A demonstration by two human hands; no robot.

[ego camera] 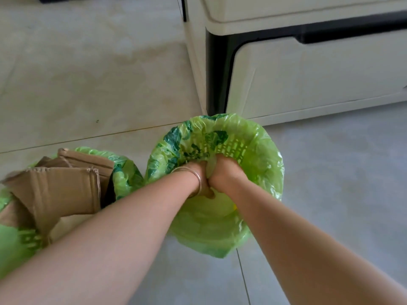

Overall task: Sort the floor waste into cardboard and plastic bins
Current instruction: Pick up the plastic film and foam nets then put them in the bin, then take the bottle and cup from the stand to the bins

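Nearest, two bare forearms reach forward into the round green mesh bin lined with a pale green plastic bag [267,172], which stands on the tiled floor [77,84] by the corner of a cream cabinet [308,73]. The left hand [199,172], with a metal bangle [197,179] at the wrist, and the right hand [224,170] press side by side, fingers curled down onto translucent plastic waste [210,170] squeezed between them; the fingertips are hidden. Left of this, touching it, a second lined green bin [125,172] holds folded brown cardboard [57,190].
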